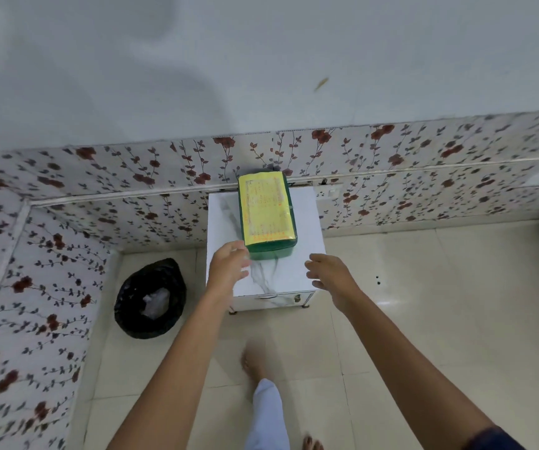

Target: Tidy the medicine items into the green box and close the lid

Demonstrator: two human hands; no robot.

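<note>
A green box (pixel 271 250) with a yellow printed label covering its shut lid stands on a small white marble-patterned cabinet (pixel 222 219), toward the back against the wall. My left hand (pixel 227 266) hovers just left of the box's near corner, fingers spread, holding nothing. My right hand (pixel 328 276) is over the cabinet's front right corner, a little apart from the box, fingers also apart and empty. No loose medicine items show on the cabinet top.
A black bin (pixel 149 300) lined with a bag stands on the tiled floor left of the cabinet. Floral-patterned walls run behind and along the left. My bare feet (pixel 253 362) are on the floor in front of the cabinet.
</note>
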